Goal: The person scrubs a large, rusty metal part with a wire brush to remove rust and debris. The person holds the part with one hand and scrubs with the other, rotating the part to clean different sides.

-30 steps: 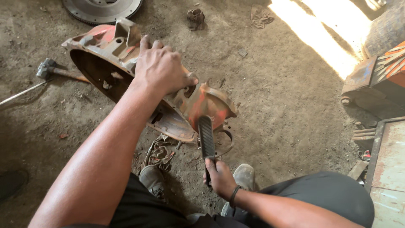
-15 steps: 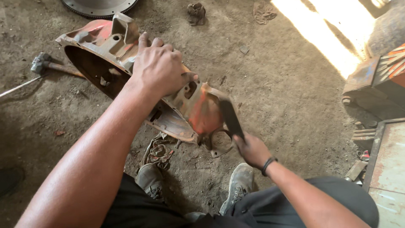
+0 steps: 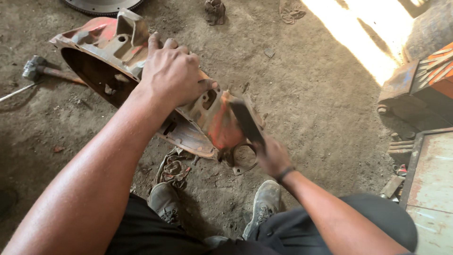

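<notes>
A rusty red housing (image 3: 188, 108) is propped at a tilt on the dirt floor (image 3: 321, 94), just ahead of two shoes (image 3: 264, 203). It is pressed from above by the left hand (image 3: 172, 73), fingers spread over its upper edge. A dark flat file (image 3: 245, 122) is clenched in the right hand (image 3: 272, 158) — its blade laid against the housing's narrow end. A hammer (image 3: 42, 68) lies apart, to the left.

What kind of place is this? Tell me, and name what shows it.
Probably a rough mechanical repair yard or workshop with a dirt floor: a large rusty red cast-metal housing lies on the ground, a hammer beside it, oily rags and a toothed flywheel nearby.
</notes>
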